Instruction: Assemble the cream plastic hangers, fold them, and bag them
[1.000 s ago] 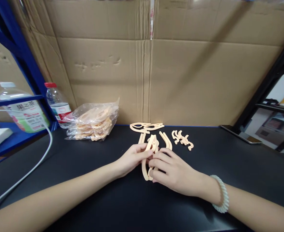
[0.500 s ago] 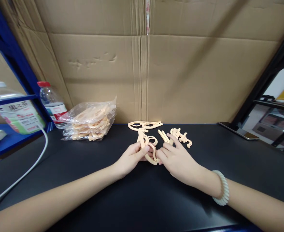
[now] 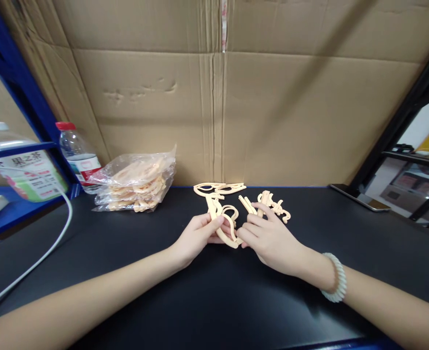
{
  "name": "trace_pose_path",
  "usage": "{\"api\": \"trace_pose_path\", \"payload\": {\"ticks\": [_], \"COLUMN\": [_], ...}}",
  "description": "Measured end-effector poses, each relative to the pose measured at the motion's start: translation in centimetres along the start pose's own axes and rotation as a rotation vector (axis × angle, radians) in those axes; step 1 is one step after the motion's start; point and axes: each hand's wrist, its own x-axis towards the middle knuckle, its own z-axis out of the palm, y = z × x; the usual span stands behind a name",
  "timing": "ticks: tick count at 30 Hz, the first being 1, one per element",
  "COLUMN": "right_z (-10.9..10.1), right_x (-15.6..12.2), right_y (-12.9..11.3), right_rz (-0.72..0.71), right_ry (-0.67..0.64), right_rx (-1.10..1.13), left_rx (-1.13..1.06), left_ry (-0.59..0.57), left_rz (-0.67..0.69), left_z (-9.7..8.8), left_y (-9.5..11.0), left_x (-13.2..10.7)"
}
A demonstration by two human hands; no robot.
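Note:
My left hand (image 3: 200, 237) is closed on a curved beige plastic hanger piece (image 3: 226, 237), thumb on top and fingers underneath. The piece has a straight upper end and a rounded open loop. At its lower right tip, the fingertips of my right hand (image 3: 269, 238) are pinched together; some are hidden behind the hand. A flat beige strip (image 3: 264, 200) shows just beyond my right index finger; whether that hand grips it I cannot tell. Thin beige bars (image 3: 246, 204) lie beside it, and small hook-shaped pieces (image 3: 280, 210) sit to the right. Another curved beige loop (image 3: 230, 211) shows behind the held piece.
Long curved pieces (image 3: 220, 188) lie at the back against the cardboard wall (image 3: 291, 121). Left of them is a stack of clear bags (image 3: 134, 182) holding beige parts. A red-capped bottle (image 3: 79, 158), a white cable (image 3: 59, 243) and a dark flat device (image 3: 360, 197) edge the black tabletop.
My right index finger has shifted slightly, and more of the flat strip beyond it now shows. The held piece has tilted a little to the left at its upper end.

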Motion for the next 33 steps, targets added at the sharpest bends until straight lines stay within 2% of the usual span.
{"api": "trace_pose_path", "payload": {"ticks": [7, 11, 14, 18, 23, 26, 33], "right_z": [-0.9, -1.7, -1.7, -1.0, -0.5, -0.4, -0.3], "right_x": [0.2, -0.2, -1.1, -2.0, -1.9, -1.7, -1.8], "right_y": [0.4, 2.9, 5.4, 7.3, 6.7, 6.2, 6.0], "right_rz": [-0.038, 0.117, 0.242, 0.270, 0.251, 0.249, 0.276], "right_ry": [0.059, 0.070, 0.004, -0.095, -0.246, -0.256, -0.260], "right_rx": [0.023, 0.146, 0.158, 0.188, 0.429, 0.502, 0.496], "left_rx": [-0.110, -0.114, -0.101, -0.101, -0.122, -0.120, -0.112], "left_ry": [0.049, -0.005, 0.015, 0.036, 0.019, 0.016, 0.014], "left_rz": [-0.039, -0.008, -0.012, -0.014, -0.017, -0.014, -0.012], "left_z": [-0.1, 0.0, 0.0, 0.0, 0.0, 0.0, 0.0], "left_y": [0.4, 0.5, 0.5, 0.5, 0.6, 0.7, 0.7], "left_x": [0.2, 0.1, 0.1, 0.0, 0.1, 0.0, 0.0]}}
